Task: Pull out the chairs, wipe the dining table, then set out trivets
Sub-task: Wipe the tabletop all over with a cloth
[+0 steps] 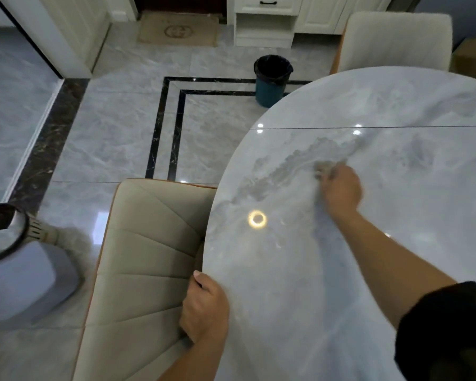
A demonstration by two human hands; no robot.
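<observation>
Grey cloth (pixel 324 166) bunched in right hand (pixel 341 189) grip, protruding ahead; left hand (pixel 205 306) clasps table (pixel 396 105) edge

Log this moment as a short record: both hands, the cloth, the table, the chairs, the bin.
table: glossy, marble-look; no trivets in view
right hand: grips a grey cloth on the table
left hand: holds the table's near edge
near chair: beige, seat against the table's edge
far chair: pale, at the far end
bin: teal, black liner, on the floor
</observation>
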